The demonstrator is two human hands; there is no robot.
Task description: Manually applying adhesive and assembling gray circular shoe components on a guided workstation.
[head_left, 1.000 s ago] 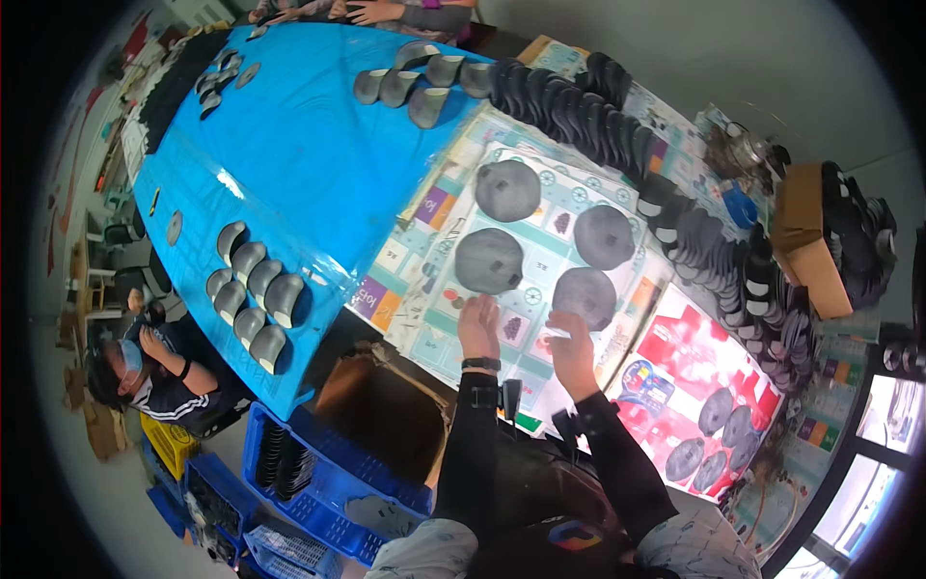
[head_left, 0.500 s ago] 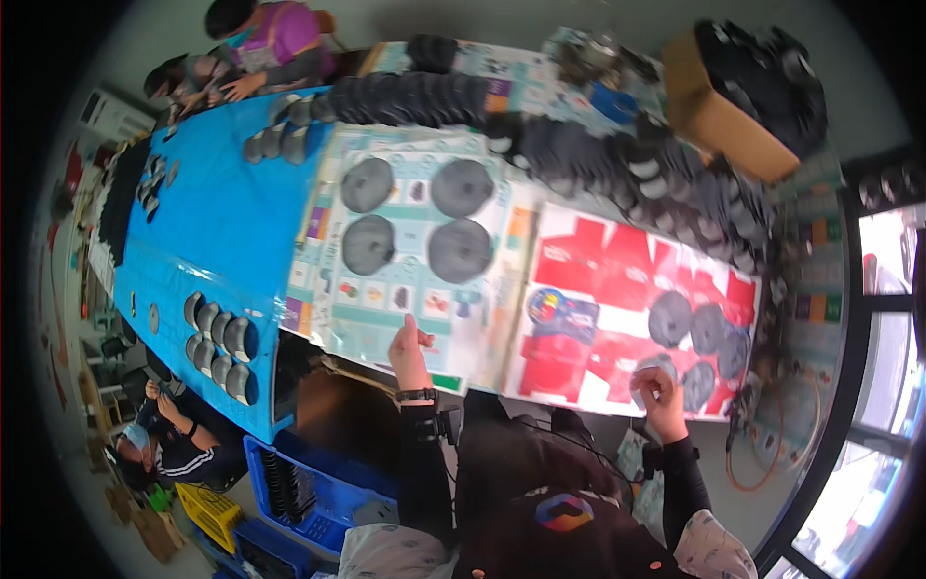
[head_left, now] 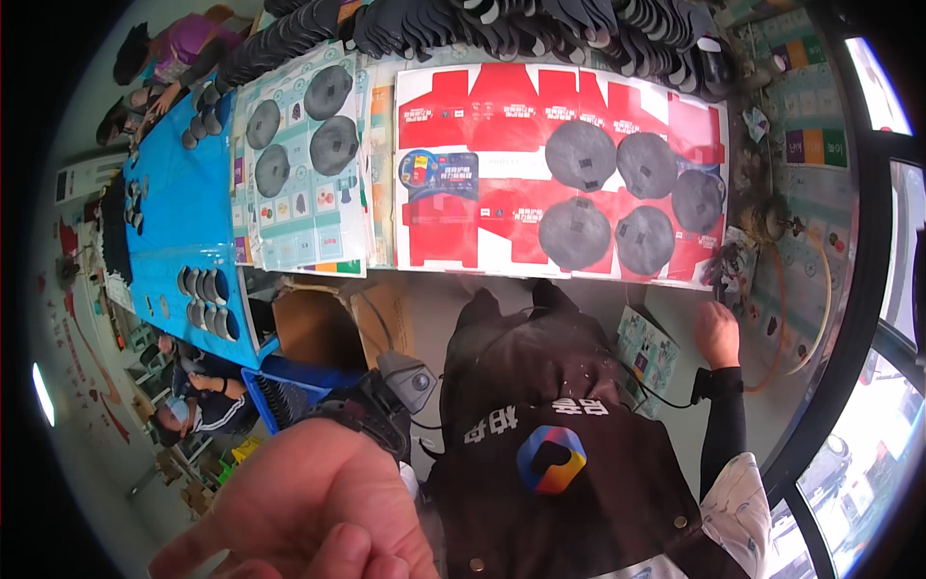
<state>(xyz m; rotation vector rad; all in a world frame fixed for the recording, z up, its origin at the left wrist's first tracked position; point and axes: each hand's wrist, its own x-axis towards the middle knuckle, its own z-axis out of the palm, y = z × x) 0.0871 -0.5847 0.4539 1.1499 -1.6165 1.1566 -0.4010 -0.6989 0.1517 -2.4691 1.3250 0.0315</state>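
My left hand [head_left: 318,502] is raised close to the camera at the lower left, palm showing and fingers loosely apart, partly cut off by the lower edge. Nothing shows in it. Off the table's front right corner is my right hand [head_left: 717,335], just below a dark tool-like object [head_left: 725,268]; its fingers are hidden from me. Several round dark grey pads [head_left: 646,165] with small black patches lie on a red and white printed cardboard sheet [head_left: 502,212]. More of these round pads [head_left: 334,145] rest on a pale green printed sheet [head_left: 299,232] to the left.
Overlapping dark curved pieces [head_left: 415,27] line the table's back. Further left, a blue-covered table [head_left: 183,203] carries small curved pieces [head_left: 204,317]. Below stand a cardboard box [head_left: 381,328] and a blue crate [head_left: 289,386]. Orange hose [head_left: 779,318] hangs at right. Other people sit at left.
The view has tilted and shifted. My left hand has come up from the pale sheet toward the camera. My right hand has left a round pad on the red sheet and moved right, past the corner.
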